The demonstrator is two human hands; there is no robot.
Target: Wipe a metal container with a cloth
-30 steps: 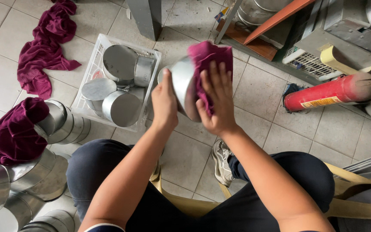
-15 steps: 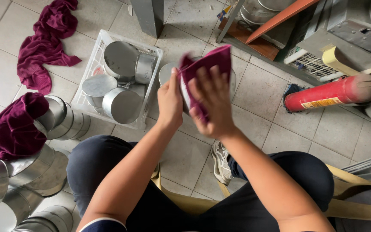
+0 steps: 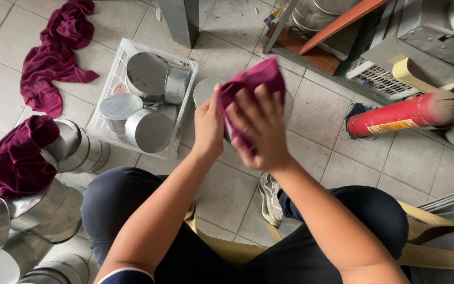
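My left hand (image 3: 209, 126) grips the side of a shiny round metal tin (image 3: 206, 90), held up in front of me over the tiled floor. My right hand (image 3: 258, 126) presses a maroon cloth (image 3: 253, 84) flat against the tin, covering most of it. Only the tin's left rim and a sliver at its right show past the cloth. I sit with both knees spread below the hands.
A white plastic crate (image 3: 112, 84) holds several more metal tins (image 3: 148, 129) to the left. Stacked tins (image 3: 38, 210) with a maroon cloth (image 3: 17, 158) lie at far left. Another maroon cloth (image 3: 53, 58) is on the floor. A red fire extinguisher (image 3: 405, 113) lies right, metal shelving behind.
My right hand has moved the cloth across the tin, from its right side to over its face. The tin has turned so less of its surface shows.
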